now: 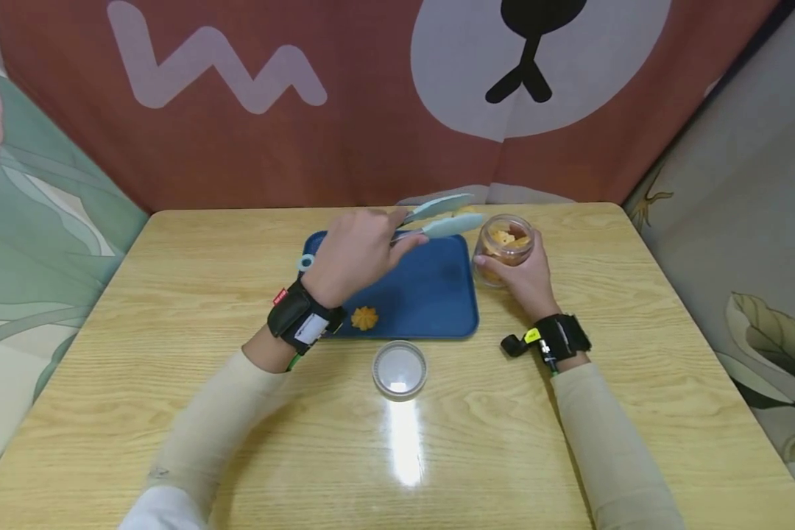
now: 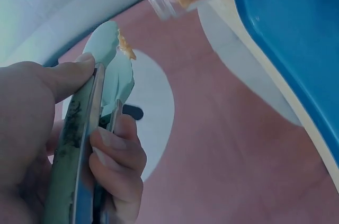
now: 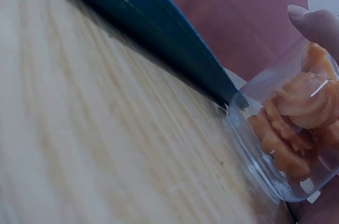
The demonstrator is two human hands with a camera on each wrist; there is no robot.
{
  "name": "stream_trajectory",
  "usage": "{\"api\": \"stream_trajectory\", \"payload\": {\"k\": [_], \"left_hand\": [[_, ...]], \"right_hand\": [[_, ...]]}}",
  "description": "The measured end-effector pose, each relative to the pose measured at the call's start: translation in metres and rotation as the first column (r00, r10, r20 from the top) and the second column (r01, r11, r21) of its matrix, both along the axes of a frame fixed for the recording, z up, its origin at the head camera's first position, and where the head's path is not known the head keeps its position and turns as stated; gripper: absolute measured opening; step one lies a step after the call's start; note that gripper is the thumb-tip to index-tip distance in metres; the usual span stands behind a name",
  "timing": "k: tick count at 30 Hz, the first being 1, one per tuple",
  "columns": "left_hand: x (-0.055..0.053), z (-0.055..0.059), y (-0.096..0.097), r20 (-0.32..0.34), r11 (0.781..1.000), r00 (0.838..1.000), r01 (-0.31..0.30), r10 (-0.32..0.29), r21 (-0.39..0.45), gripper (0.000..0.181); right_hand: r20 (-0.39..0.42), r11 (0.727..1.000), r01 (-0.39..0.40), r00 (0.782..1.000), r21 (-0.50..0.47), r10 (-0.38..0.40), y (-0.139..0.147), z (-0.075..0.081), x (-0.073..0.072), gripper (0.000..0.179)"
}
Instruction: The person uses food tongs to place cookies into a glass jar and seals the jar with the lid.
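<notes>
My left hand (image 1: 356, 249) grips a pair of metal tongs (image 1: 455, 225) with pale mint tips, held above the blue tray (image 1: 430, 298). Between those tips sits a small golden cookie (image 2: 126, 48), partly hidden by them. On the right, my right hand (image 1: 531, 278) holds a clear jar (image 1: 486, 249) by its side, thumb at the front. Several swirled cookies (image 3: 304, 102) fill the jar, which has no lid on and stands beside the tray's right edge. Another cookie (image 1: 364, 318), flower-shaped, lies near the tray's front edge.
A round clear lid (image 1: 400, 369) lies on the wooden table (image 1: 477, 442) in front of the tray. Behind the table hangs a reddish-brown cloth (image 1: 371, 147) with a cartoon face. Patterned cloths stand at both sides.
</notes>
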State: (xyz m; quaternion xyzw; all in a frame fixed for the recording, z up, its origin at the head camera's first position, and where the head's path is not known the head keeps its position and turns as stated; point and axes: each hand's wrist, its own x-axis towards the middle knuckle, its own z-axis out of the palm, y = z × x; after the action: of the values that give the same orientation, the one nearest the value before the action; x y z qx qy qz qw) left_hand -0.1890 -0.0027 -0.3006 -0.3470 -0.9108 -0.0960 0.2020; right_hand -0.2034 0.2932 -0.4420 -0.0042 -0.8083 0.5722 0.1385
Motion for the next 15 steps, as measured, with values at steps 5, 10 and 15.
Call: {"api": "stream_trajectory", "payload": {"k": [5,10,15], "left_hand": [[-0.004,0.000,0.019,0.041,0.999,0.999,0.016,-0.015,-0.031,0.053],[-0.008,-0.006,0.035,0.069,0.998,0.997,0.040,-0.037,-0.044,0.054],[-0.013,-0.011,0.049,0.081,0.998,0.996,0.036,-0.032,-0.045,0.051]], "right_hand": [[-0.018,1.000,-0.007,1.000,-0.009,0.007,-0.002,0.002,0.000,0.087],[-0.034,1.000,-0.017,0.999,-0.025,0.016,-0.002,0.001,-0.001,0.088],[-0.033,0.998,-0.030,0.999,-0.048,0.028,0.000,0.000,-0.001,0.090]]}}
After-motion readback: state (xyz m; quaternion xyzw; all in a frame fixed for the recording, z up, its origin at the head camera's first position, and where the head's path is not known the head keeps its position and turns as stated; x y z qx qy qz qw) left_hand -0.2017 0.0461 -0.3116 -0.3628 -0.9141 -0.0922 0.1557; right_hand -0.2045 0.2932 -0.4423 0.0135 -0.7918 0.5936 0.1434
